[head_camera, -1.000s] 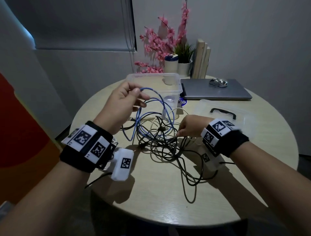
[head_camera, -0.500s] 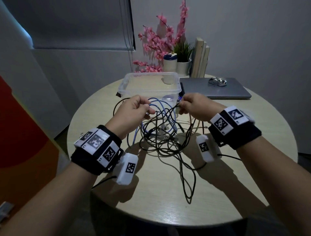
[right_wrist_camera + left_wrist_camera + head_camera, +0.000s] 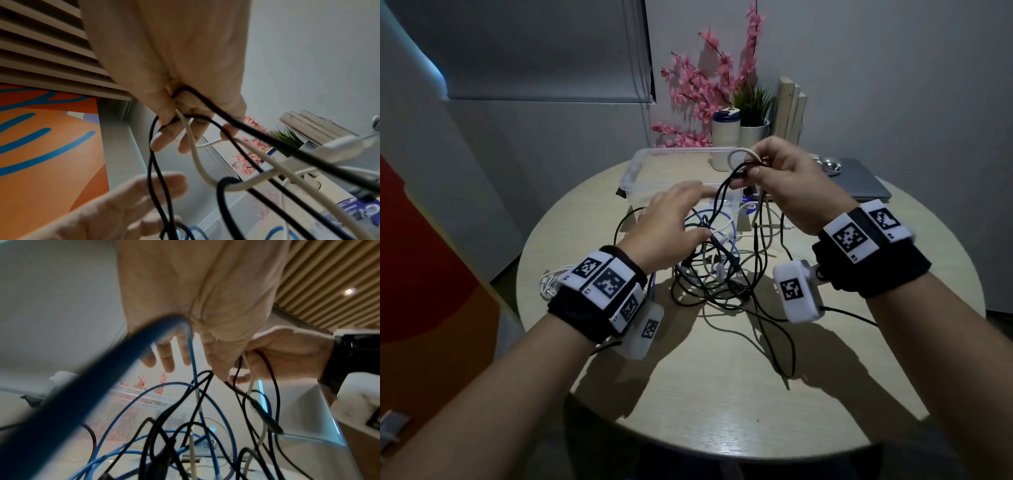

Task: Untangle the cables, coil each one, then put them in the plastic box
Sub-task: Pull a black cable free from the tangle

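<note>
A tangle of black, blue and white cables (image 3: 715, 270) lies mid-table in front of the clear plastic box (image 3: 640, 164). My right hand (image 3: 748, 168) is raised above the box's near corner and grips black strands (image 3: 722, 192) and a white cable loop (image 3: 738, 152). The right wrist view shows the right hand (image 3: 179, 123) curled round those strands. My left hand (image 3: 703, 210) hovers over the tangle with fingers straight. In the left wrist view a blue cable (image 3: 123, 410) drapes across the palm of the left hand (image 3: 185, 360), which does not pinch it.
A closed laptop (image 3: 866, 185) with a mouse (image 3: 828, 164) sits at the back right. A white tumbler (image 3: 724, 137), potted plant (image 3: 753, 130), pink flowers (image 3: 705, 85) and books (image 3: 791, 109) stand behind the box. A white cable bundle (image 3: 551, 284) lies near the table's left edge.
My right hand has risen, lifting black and white strands out of the tangle. My left hand has released its pinch on the blue cable and spread its fingers.
</note>
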